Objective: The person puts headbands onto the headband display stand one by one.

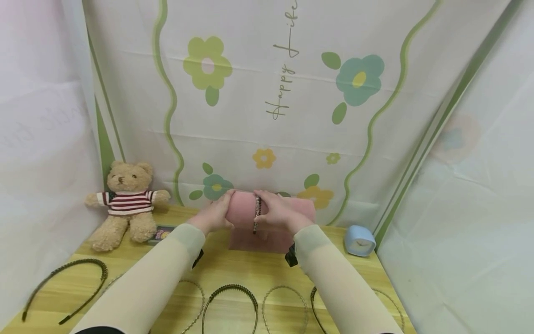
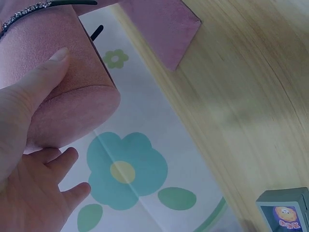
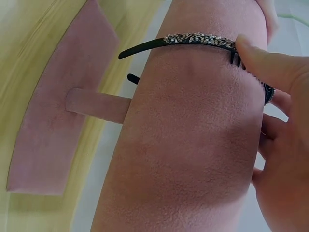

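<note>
Headband on a pink roll, held by two hands. The rear cloth (image 1: 137, 93) carries the script "Happy Life" (image 1: 285, 65), reading upward from bottom to top; lettering on the small box (image 2: 285, 212) beside the bear (image 1: 129, 204) is too small to read. The headband (image 3: 198, 39), black with a jewelled top, sits astride the roll (image 3: 178, 135), near its middle. Its curve crosses the roll's long axis, which runs left to right in the head view; both black tips point toward the pink base (image 3: 46, 140), joined to the roll by a short post (image 3: 104, 104). The left hand (image 1: 216, 213) grips the roll's left end, thumb on the front and fingers around the far side. The right hand (image 1: 277, 211) holds the headband, its thumb on the jewelled part and its fingers behind the roll. A blue clock (image 1: 359, 241) stands at right; other headbands (image 1: 231, 287) lie along the near table (image 1: 238, 266).
</note>
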`<state>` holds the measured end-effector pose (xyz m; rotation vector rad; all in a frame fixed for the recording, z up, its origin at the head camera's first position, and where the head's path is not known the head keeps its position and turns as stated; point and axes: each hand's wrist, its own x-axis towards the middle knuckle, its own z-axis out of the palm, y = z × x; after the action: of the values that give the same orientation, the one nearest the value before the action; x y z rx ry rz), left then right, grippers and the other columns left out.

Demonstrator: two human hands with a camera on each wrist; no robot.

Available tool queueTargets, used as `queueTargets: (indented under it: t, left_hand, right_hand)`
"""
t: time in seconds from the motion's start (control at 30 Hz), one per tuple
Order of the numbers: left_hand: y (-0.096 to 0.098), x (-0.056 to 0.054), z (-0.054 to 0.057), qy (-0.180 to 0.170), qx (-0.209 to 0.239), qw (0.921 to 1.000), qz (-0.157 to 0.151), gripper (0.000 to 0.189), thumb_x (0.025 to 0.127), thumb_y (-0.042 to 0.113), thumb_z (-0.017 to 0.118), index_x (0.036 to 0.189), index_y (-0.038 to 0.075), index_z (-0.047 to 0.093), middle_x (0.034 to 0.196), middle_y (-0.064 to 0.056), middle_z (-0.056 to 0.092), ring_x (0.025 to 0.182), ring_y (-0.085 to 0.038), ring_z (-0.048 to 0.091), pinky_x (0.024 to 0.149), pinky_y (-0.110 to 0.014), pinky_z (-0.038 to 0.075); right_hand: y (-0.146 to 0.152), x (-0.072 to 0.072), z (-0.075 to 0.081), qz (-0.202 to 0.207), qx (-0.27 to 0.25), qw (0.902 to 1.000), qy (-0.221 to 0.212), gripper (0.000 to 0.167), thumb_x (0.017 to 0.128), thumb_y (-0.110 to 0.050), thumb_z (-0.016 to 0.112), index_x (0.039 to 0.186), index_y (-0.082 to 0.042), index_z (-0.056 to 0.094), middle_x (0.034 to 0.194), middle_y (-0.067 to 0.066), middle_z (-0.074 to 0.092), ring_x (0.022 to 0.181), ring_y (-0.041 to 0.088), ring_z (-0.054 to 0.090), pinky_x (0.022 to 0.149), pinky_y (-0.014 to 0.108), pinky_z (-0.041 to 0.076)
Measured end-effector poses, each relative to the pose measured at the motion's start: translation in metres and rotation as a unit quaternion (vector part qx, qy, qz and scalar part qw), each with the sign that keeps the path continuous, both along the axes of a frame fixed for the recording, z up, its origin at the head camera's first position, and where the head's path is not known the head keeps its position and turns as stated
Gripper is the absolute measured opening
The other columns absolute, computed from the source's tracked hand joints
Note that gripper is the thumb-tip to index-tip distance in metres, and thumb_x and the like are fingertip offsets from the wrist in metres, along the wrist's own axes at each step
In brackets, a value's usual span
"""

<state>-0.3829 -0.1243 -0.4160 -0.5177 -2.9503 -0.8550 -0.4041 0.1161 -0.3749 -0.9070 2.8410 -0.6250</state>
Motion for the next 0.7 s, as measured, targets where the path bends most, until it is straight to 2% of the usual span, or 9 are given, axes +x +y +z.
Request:
queueTargets:
  t: [0.13,0.27,0.33,0.4,0.5,0.6,0.7]
  left_hand:
    - [0.003,-0.002,-0.003,-0.002,0.001,1.0,-0.003,0.116,0.073,0.016,0.089,0.156,0.007,0.008,0.156,-0.021,0.03,0.133,-0.041,0.042,0.115,-0.058,0.02]
    - [0.003,-0.003,-0.003,-0.002,0.004,1.0,-0.003,0.118,0.072,0.016,0.09,0.157,0.008,0.007,0.156,-0.021,0.029,0.133,-0.042,0.041,0.116,-0.058,0.018]
    - [0.002,-0.002,-0.003,-0.002,0.008,1.0,-0.002,0.119,0.072,0.016,0.09,0.157,0.008,0.007,0.157,-0.02,0.028,0.134,-0.042,0.04,0.115,-0.059,0.018]
    - [0.0,-0.003,-0.002,-0.001,0.01,1.0,0.0,0.119,0.072,0.016,0.09,0.157,0.008,0.007,0.157,-0.02,0.028,0.134,-0.042,0.04,0.115,-0.059,0.018]
    - [0.0,-0.004,-0.002,0.0,0.011,0.9999,-0.003,0.119,0.072,0.016,0.089,0.157,0.007,0.006,0.158,-0.021,0.026,0.134,-0.044,0.039,0.114,-0.06,0.019]
    - [0.0,-0.005,-0.003,0.001,0.009,1.0,-0.004,0.121,0.071,0.016,0.089,0.157,0.006,0.005,0.158,-0.022,0.024,0.134,-0.046,0.038,0.114,-0.06,0.02]
    - [0.0,-0.005,-0.003,0.002,0.009,0.9999,-0.008,0.121,0.071,0.015,0.089,0.157,0.005,0.005,0.157,-0.024,0.024,0.133,-0.047,0.038,0.114,-0.061,0.018]
  right_hand:
    - [0.007,0.002,-0.004,-0.006,-0.031,0.9991,-0.029,0.094,0.084,-0.037,0.078,0.156,-0.042,0.017,0.16,-0.013,0.021,0.146,0.017,0.019,0.115,0.044,0.025]
    - [0.018,0.006,-0.001,-0.024,-0.064,0.996,-0.057,0.094,0.082,-0.037,0.08,0.152,-0.051,0.018,0.157,-0.016,0.026,0.142,0.016,0.027,0.113,0.045,0.029]
    - [0.026,0.006,0.003,-0.035,-0.079,0.9944,-0.06,0.089,0.083,-0.038,0.08,0.151,-0.051,0.024,0.156,-0.014,0.03,0.14,0.016,0.03,0.112,0.045,0.03]
    - [0.037,0.003,0.009,-0.042,-0.084,0.995,-0.034,0.081,0.085,-0.037,0.078,0.151,-0.044,0.032,0.154,-0.01,0.036,0.139,0.019,0.035,0.112,0.046,0.031]
    - [0.061,0.001,0.018,-0.051,-0.119,0.9916,-0.004,0.066,0.089,-0.026,0.075,0.148,-0.025,0.046,0.149,0.004,0.044,0.136,0.028,0.041,0.11,0.049,0.035]
    - [0.089,0.003,0.028,-0.064,-0.163,0.9846,-0.002,0.053,0.091,-0.015,0.072,0.14,-0.01,0.054,0.142,0.015,0.05,0.13,0.035,0.047,0.106,0.052,0.04]
    - [0.121,0.01,0.032,-0.098,-0.184,0.978,-0.007,0.045,0.093,-0.015,0.071,0.135,-0.006,0.058,0.136,0.015,0.056,0.126,0.036,0.051,0.105,0.052,0.04]
